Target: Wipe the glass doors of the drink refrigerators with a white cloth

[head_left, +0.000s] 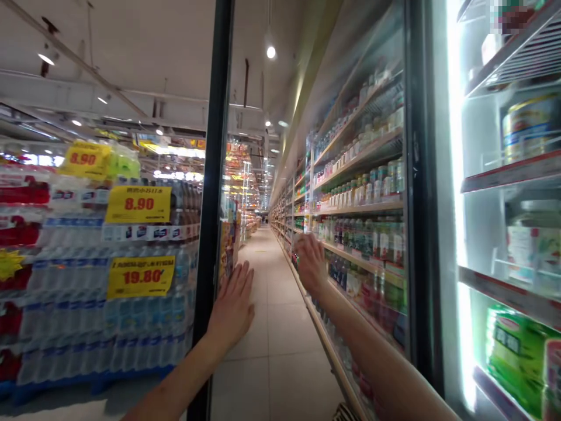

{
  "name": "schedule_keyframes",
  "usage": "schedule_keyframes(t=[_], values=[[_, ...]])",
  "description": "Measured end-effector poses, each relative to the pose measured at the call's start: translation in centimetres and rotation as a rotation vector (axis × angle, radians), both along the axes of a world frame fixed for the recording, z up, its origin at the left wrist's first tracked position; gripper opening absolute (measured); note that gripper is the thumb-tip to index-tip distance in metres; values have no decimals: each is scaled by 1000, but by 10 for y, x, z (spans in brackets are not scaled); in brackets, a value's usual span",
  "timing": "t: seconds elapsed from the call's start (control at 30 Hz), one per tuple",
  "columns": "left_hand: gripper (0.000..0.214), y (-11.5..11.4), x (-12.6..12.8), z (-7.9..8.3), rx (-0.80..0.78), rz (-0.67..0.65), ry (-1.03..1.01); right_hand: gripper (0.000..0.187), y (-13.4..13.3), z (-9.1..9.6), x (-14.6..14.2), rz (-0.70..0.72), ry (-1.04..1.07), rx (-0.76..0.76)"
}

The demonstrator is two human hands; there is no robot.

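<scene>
A glass cooler door with a black frame [213, 175] stands swung out in front of me. My left hand [232, 301] lies against the glass beside the frame's left upright, fingers stretched out and nothing seen in it. Farther right, my right hand [311, 263] is raised at the pane, its fingers loosely bent and a little blurred. I see no object in it, though its palm side is hidden. The pane shows an aisle and shelves of bottles [368, 187]; I cannot tell how much of this is reflection.
Lit cooler shelves [508, 172] on the right hold a tin [530, 128], jars and a green package [512, 345]. To the left rise stacked packs of water bottles [65, 316] with yellow price signs [139, 204]. A tiled floor [249, 333] shows through the door.
</scene>
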State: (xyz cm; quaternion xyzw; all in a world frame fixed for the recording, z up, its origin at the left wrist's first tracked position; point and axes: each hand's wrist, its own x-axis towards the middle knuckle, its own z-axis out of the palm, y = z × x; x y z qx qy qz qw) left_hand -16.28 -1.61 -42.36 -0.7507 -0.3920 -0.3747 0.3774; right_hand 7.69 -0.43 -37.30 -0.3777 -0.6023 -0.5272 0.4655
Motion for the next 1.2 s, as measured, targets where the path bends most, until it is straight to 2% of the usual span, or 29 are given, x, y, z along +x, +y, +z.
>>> schedule_keyframes(t=[0.07,0.1,0.23,0.27,0.3,0.43,0.47,0.5,0.63,0.7,0.77,0.83,0.87,0.97,1.03,1.07,1.17,1.2], values=[[66,-1,-4,-1,3,4,16,57,1,-1,-9,11,-216,-79],[66,-2,-6,-2,1,4,23,57,1,1,-11,7,-214,-71],[65,-4,-16,-11,-11,6,31,54,8,27,-23,-11,249,92],[65,-5,-17,-14,-15,6,32,54,10,32,-29,-2,279,92],[65,-5,-18,-18,-17,4,36,54,12,34,-37,13,231,70],[67,-8,-20,-30,-43,7,82,50,16,36,-79,73,-372,-109],[66,-9,-21,-32,-57,6,100,48,17,38,-89,74,-449,-137],[65,-11,-21,-33,-73,5,114,47,17,42,-98,67,-448,-153],[61,-14,-21,-35,-104,-6,106,48,19,57,-125,29,-113,-156],[58,-14,-21,-35,-98,-24,81,46,21,54,-132,55,-216,-155],[56,-13,-23,-33,-77,-42,67,44,22,49,-131,82,-438,-148],[56,-10,-26,-30,-43,-45,55,44,22,48,-123,78,-521,-130],[57,-9,-28,-27,-28,-40,49,45,22,49,-116,63,-464,-112],[58,-7,-29,-18,3,-9,17,47,20,57,-96,-3,-69,-18],[58,-7,-27,-9,13,2,-5,47,18,58,-86,-29,37,39],[59,-7,-24,-4,20,-2,-16,47,17,56,-82,-27,-38,48],[59,-7,-17,13,38,-28,-35,47,14,50,-72,-5,-434,2],[58,-6,-15,18,42,-34,-38,47,14,49,-67,-9,-456,0]])
